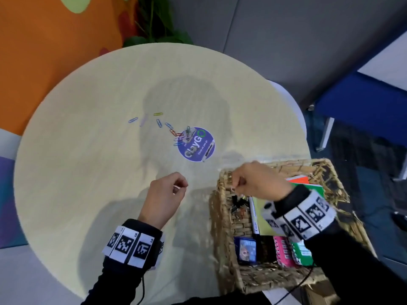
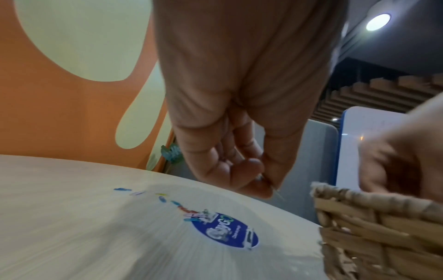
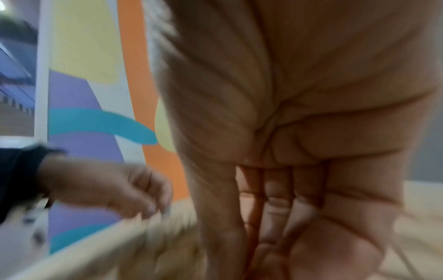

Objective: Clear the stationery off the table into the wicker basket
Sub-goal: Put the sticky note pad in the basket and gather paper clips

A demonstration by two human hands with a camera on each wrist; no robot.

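Note:
Several coloured paper clips (image 1: 158,123) lie in a loose trail mid-table, ending on a round purple sticker (image 1: 196,145). The wicker basket (image 1: 222,208) stands at the table's right edge. My left hand (image 1: 179,187) hovers over the table just left of the basket, thumb and curled fingers pinching a thin pale paper clip (image 2: 278,193). My right hand (image 1: 234,186) is above the basket's far-left corner, fingers curled, pinching a small pale clip (image 1: 232,189). The right wrist view is blurred; it shows the curled fingers (image 3: 275,208) over the basket rim (image 3: 115,238).
Inside the basket lie notebooks (image 1: 308,186), a white marker (image 1: 253,214), black binder clips (image 1: 239,205) and small coloured boxes (image 1: 284,252). A plant (image 1: 158,25) stands behind the round table (image 1: 77,172). A blue chair (image 1: 363,111) is at the right.

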